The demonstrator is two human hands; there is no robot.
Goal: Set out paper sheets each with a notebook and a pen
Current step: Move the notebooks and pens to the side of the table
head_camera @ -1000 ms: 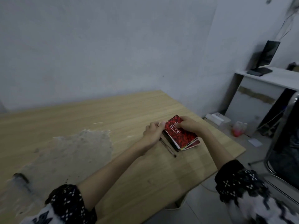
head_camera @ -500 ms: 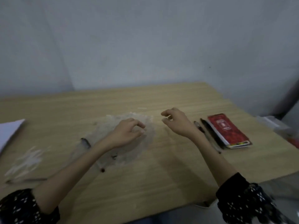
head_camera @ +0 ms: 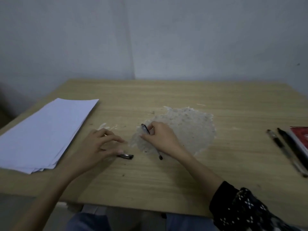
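Landmark: rough grey patch (head_camera: 186, 129) at mid table (head_camera: 166, 180).

- Hands, 2. Right hand (head_camera: 160, 135) on patch's L edge, fingers curled, pinching a pen (head_camera: 145, 128) near its top; the pen's tip (head_camera: 160, 157) pokes out below the hand, on bare wood just off the patch. Left hand (head_camera: 100, 145) just L of patch, palm down, fingers spread and bent, fingertips on or over a 2nd pen (head_camera: 125, 156). Only that pen's dark end shows past the fingers; can't tell if actually gripped.
- Pens, 4 visible: 1 in right hand, 1 under left hand, 2 more (head_camera: 283, 147) lying side by side well R of patch, roughly parallel, slanting toward near R edge.
- Notebook, at least 1: red cover (head_camera: 300, 137) far R of patch, just beside the 2 loose pens, cut off by frame edge (count not readable, may be a stack).
- Paper, 1 stack (head_camera: 45, 132), white, well L of patch, near-corner edges fanned a bit; sheet count not readable.
- Sleeve, 1: dark w/ white specks (head_camera: 241, 209) on right forearm, near edge of table.
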